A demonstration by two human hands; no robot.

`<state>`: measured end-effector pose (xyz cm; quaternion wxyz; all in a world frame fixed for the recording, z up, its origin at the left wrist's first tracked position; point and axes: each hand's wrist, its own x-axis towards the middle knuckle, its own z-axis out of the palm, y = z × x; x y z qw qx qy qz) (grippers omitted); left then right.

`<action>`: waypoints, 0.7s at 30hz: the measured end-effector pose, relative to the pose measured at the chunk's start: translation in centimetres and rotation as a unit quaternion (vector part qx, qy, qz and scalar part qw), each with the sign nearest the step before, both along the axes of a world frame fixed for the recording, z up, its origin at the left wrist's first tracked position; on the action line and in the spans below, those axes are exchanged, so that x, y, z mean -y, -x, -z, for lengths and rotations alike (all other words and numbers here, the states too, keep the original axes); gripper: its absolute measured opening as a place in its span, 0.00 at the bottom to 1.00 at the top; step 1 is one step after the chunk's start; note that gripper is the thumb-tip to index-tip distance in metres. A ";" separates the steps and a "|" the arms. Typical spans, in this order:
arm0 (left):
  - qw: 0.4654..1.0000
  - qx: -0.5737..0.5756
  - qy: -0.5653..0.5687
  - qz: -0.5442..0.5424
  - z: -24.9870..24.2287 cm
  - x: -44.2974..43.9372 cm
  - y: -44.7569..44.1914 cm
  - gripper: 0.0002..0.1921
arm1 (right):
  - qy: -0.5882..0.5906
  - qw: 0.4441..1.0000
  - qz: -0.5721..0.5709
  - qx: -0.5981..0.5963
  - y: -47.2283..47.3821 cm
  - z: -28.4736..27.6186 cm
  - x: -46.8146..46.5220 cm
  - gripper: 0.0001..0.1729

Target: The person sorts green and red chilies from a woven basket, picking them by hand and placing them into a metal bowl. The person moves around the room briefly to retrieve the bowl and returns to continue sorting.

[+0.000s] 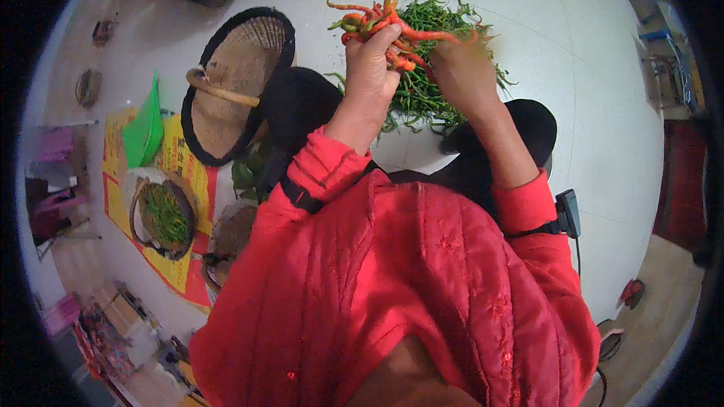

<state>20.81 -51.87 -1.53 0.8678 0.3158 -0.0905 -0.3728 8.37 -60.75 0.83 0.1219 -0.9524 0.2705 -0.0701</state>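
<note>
My left hand (373, 62) is closed round a bunch of long red and orange chili peppers (390, 20), some with green stems, one stem pointing up past the thumb. Just to its right is my right hand (464, 70), blurred, its fingertips at the end of a long red pepper that reaches across from the bunch. Whether those fingers grip the pepper cannot be made out. Beneath both hands, a heap of green chili peppers (421, 99) with a few reddish ones lies on the pale tiled floor between my knees.
Left of my knee stands a woven basket (237, 68) with a dark rim and wooden handle. Beyond it are a green plastic scoop-like thing (145, 130) and a smaller basket (189, 203) of green peppers on a yellow and red printed sheet (175, 271).
</note>
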 end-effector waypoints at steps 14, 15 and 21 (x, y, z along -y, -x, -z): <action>0.985 -0.030 0.149 -0.080 -2.7 -0.1 1.3 0.19 | -0.413 0.870 0.002 0.268 -1.1 6.2 4.6 0.18; 0.977 -0.025 0.194 -0.088 -3.0 -0.4 0.7 0.19 | -0.342 0.925 0.001 0.163 -0.9 6.7 5.6 0.18; 0.976 0.035 0.108 -0.187 -3.6 -10.0 -4.8 0.11 | -0.240 0.970 -0.047 0.007 1.2 11.3 5.8 0.18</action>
